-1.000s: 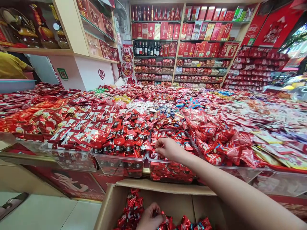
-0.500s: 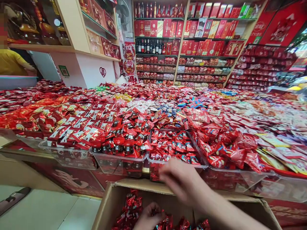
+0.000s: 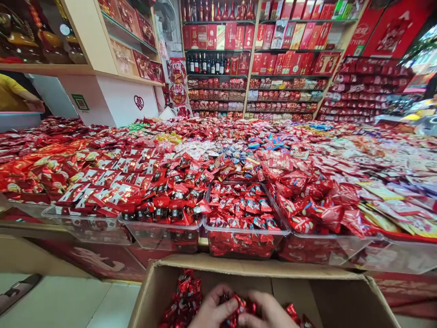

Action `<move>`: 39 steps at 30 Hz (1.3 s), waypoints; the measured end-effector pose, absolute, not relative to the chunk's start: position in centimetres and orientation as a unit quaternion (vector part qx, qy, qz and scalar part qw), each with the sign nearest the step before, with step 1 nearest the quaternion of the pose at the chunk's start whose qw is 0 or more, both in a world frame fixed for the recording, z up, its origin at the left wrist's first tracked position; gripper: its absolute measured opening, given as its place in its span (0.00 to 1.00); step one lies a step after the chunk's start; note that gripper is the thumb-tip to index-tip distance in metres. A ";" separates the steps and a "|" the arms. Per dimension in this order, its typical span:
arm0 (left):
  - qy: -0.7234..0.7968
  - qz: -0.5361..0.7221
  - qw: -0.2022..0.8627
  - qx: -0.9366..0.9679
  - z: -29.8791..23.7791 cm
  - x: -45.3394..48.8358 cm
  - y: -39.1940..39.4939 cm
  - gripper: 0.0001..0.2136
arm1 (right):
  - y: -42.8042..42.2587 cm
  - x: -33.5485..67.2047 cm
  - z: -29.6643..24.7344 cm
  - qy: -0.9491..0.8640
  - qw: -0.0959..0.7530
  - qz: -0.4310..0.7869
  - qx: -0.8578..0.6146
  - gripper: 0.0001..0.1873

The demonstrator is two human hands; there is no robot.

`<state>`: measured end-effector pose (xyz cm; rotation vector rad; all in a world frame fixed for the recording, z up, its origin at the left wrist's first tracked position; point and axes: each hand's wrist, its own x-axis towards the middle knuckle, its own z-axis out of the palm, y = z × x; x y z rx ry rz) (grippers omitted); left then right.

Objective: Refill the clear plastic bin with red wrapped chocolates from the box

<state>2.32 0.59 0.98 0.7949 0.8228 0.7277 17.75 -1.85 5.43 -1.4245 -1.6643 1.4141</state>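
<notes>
Both my hands are down inside an open cardboard box [image 3: 164,278] at the bottom of the view. My left hand [image 3: 212,310] and my right hand [image 3: 269,312] curl together round a bunch of red foil-wrapped candies [image 3: 186,291] lying in the box. Just beyond the box stands a clear plastic bin [image 3: 246,243] filled with the same small red candies. To its left sits another clear bin [image 3: 164,232] heaped with red and black packets.
A wide display of red-wrapped sweets [image 3: 307,182] spreads across the counter. Shelves of red gift boxes and bottles [image 3: 252,50] line the back wall. A person's yellow sleeve [image 3: 13,93] shows at the far left. Pale floor tiles [image 3: 68,305] lie at lower left.
My right hand left the clear bin of candies, drew back toward me and dropped into the cardboard box beside my left hand. The view tilted slightly downward.
</notes>
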 end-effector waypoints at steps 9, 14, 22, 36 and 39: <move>0.403 0.334 0.811 0.263 3.3 2.3 0.3 0.10 | -2.0 17.9 5.2 -0.332 0.407 0.708 -0.471 0.14; 0.403 0.301 0.818 0.279 3.0 2.4 0.0 0.11 | -2.3 18.0 4.5 -0.326 0.442 0.661 -0.511 0.12; 0.414 0.313 0.796 0.310 3.1 2.5 -0.2 0.13 | -2.9 18.1 4.2 -0.565 0.444 0.490 -0.494 0.11; 0.437 0.313 0.784 0.309 3.1 2.2 -0.1 0.11 | -3.1 18.3 5.0 -0.676 0.313 0.418 -0.520 0.08; 0.436 0.310 0.795 0.287 3.2 2.2 -0.2 0.10 | -3.4 18.4 5.7 -0.766 0.271 0.322 -0.485 0.11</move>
